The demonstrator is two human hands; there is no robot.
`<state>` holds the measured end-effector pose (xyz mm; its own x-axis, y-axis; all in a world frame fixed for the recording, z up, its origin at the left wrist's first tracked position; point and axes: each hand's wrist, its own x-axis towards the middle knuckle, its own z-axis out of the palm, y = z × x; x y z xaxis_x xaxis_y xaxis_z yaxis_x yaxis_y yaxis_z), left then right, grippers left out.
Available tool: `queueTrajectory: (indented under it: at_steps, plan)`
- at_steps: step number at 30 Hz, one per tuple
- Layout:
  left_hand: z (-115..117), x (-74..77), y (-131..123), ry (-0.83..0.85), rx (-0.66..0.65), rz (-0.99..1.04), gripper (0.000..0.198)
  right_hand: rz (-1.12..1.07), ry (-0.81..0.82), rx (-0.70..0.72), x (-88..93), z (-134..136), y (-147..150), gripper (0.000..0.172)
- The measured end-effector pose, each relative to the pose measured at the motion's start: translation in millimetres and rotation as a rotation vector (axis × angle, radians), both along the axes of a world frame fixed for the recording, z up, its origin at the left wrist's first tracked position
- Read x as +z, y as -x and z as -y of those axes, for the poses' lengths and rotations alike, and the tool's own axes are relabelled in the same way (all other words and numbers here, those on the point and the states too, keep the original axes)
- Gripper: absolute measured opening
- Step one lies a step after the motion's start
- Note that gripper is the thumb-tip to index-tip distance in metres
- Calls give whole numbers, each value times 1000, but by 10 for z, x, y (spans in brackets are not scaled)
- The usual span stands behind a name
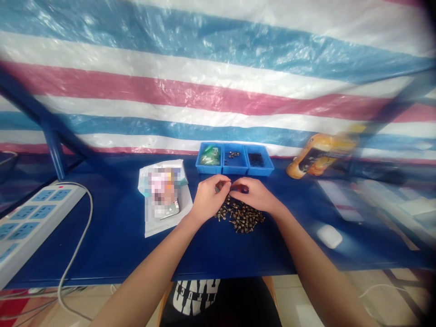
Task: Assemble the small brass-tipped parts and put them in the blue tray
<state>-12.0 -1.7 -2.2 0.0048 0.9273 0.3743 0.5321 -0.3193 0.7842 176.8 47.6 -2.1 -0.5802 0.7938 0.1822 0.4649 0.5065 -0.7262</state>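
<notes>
My left hand [211,196] and my right hand [256,192] meet fingertip to fingertip above the table. Both are closed in a pinch, and whatever lies between the fingers is too small or hidden to make out. Just below them spreads a pile of small brass-and-dark metal parts [247,220], partly covered by the hands. Behind the hands stand three joined blue bins. A green-and-clear packet [211,156] lies in the left bin [209,170]. A few small metal parts [233,155] sit in the middle bin [235,170], and small black pieces [255,159] in the right bin [261,172].
Left of my hands, a phone [170,210] rests on a white plastic bag [151,229]. A power strip [30,218] with a white cable lies at far left. To the right are orange drink bottles [306,156], a white rounded case [329,236] and blurred flat items [340,200].
</notes>
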Motion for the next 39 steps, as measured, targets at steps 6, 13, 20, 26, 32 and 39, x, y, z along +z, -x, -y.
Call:
queueTrajectory:
  at_steps: [6,13,20,26,32,39]
  plan:
    - [-8,-18,10,17,30,-3,17,220,-146,163,-75,51,58,28]
    - [-2,-14,-10,14,4,-6,16,223,-184,191,-93,66,81,13]
    - [3,-17,-19,17,-7,-16,16,281,-256,172,-76,95,136,14]
    - [8,-19,-18,24,-1,-13,16,276,-249,130,-83,98,143,9]
    - [7,-3,-8,20,2,-1,18,128,-179,140,-69,91,116,10]
    - [5,-2,9,-3,22,1,18,-72,-55,79,21,66,75,26]
